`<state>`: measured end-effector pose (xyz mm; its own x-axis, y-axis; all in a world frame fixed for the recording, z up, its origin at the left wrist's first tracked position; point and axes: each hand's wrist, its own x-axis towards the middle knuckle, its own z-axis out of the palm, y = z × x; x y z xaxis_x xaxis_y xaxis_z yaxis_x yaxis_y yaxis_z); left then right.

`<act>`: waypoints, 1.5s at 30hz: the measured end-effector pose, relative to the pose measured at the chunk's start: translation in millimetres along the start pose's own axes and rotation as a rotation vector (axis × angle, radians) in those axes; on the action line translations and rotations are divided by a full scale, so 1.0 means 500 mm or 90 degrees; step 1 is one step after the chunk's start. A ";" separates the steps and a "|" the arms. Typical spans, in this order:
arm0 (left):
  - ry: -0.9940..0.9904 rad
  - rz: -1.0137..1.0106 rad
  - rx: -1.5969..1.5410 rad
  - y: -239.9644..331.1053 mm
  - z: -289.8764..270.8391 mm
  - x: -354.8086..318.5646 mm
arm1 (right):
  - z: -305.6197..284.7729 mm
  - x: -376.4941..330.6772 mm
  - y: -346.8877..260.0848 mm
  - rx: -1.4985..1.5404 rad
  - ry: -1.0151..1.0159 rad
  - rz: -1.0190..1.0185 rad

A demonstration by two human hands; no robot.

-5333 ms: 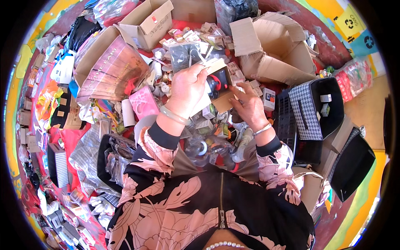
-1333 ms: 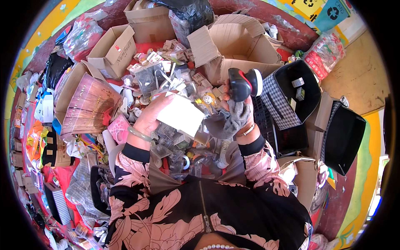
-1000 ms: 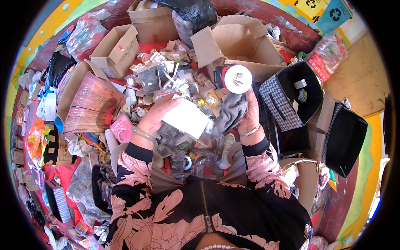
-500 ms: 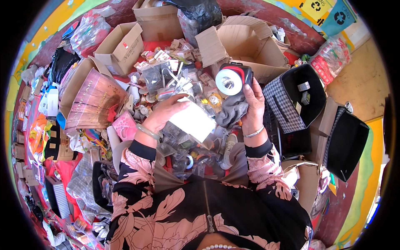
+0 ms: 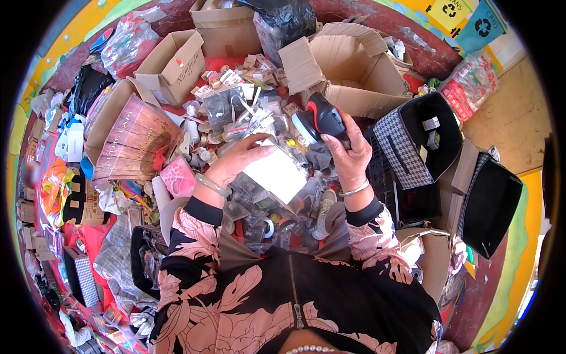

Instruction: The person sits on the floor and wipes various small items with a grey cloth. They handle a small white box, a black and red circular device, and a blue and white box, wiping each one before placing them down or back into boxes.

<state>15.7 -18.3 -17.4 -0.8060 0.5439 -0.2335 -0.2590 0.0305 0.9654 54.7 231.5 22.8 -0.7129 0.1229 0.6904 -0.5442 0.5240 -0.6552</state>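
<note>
In my right hand (image 5: pixel 352 152) is a black and red lamp-like device (image 5: pixel 321 118) with a round white face, now turned sideways to the left. Thumb and fingers close around its black body. My left hand (image 5: pixel 243 156) grips the upper left edge of a white rectangular box or card (image 5: pixel 276 175); glare hides its surface. Below and between the hands lies a heap of clear plastic packets (image 5: pixel 253 197) and small goods. A grey cloth (image 5: pixel 319 158) lies in the heap under the device.
Open cardboard boxes (image 5: pixel 354 68) stand ahead, with small boxed goods (image 5: pixel 239 76) piled between them. At right are black bins with a checked side (image 5: pixel 396 138). A fanned pink-brown stack of printed packaging (image 5: pixel 132 144) and a pink dotted item (image 5: pixel 177 176) lie left.
My right hand has turned the device so its white face swings from facing me toward the left. The grey cloth now sits lower, apart from that hand. My left hand has barely moved.
</note>
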 end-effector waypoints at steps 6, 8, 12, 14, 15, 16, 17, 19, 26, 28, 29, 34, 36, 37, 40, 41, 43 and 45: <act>0.004 0.000 0.023 0.001 0.001 0.003 | 0.004 0.005 -0.004 -0.090 -0.004 -0.165; 0.012 -0.008 0.029 0.003 0.002 0.001 | 0.005 0.009 -0.008 -0.097 -0.002 -0.209; 0.037 0.008 0.024 -0.004 -0.001 0.005 | -0.004 0.007 -0.009 -0.172 -0.026 -0.271; 0.070 0.029 0.002 -0.006 0.000 0.007 | -0.006 0.006 -0.008 -0.196 -0.025 -0.313; 0.091 0.037 -0.028 -0.006 -0.001 0.007 | -0.009 0.005 -0.010 -0.214 -0.035 -0.325; 0.112 0.044 -0.057 -0.005 -0.003 0.008 | -0.012 0.004 -0.013 -0.232 -0.045 -0.336; 0.133 0.052 -0.086 -0.002 -0.006 0.009 | -0.014 0.003 -0.017 -0.250 -0.054 -0.347; 0.178 0.146 -0.173 -0.002 -0.013 0.014 | -0.015 0.004 -0.019 -0.250 -0.043 -0.360; 0.146 0.395 -0.458 0.038 -0.033 -0.016 | -0.013 0.011 -0.017 -0.228 -0.001 -0.358; 0.079 0.438 -0.560 0.015 -0.056 -0.018 | -0.013 0.011 -0.019 -0.194 0.012 -0.316; 0.064 0.446 -0.616 0.014 -0.050 -0.017 | -0.017 0.009 -0.021 -0.203 0.009 -0.278; -0.073 0.555 -0.603 0.053 -0.032 -0.042 | -0.018 -0.009 -0.016 0.079 0.123 0.066; 0.016 0.463 -0.623 0.041 -0.042 -0.045 | -0.009 -0.011 -0.014 0.260 0.145 0.152; -0.008 0.470 -0.621 0.027 -0.047 -0.046 | -0.007 -0.012 -0.016 0.313 0.160 0.190; -0.055 0.443 -0.656 0.046 -0.039 -0.050 | -0.009 -0.001 -0.026 0.451 0.137 0.279; -0.043 0.407 -0.697 0.047 -0.035 -0.047 | -0.010 0.001 -0.029 0.474 0.125 0.301; -0.028 0.374 -0.724 0.040 -0.041 -0.046 | -0.003 0.003 -0.022 0.528 0.102 0.347; -0.036 0.378 -0.701 0.035 -0.051 -0.032 | -0.005 0.006 -0.005 0.546 0.108 0.409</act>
<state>10.4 -47.8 0.2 -0.9336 0.2703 0.2354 -0.1934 -0.9329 0.3039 55.2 232.9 27.2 -0.9403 0.3136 0.1323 -0.2663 -0.4358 -0.8597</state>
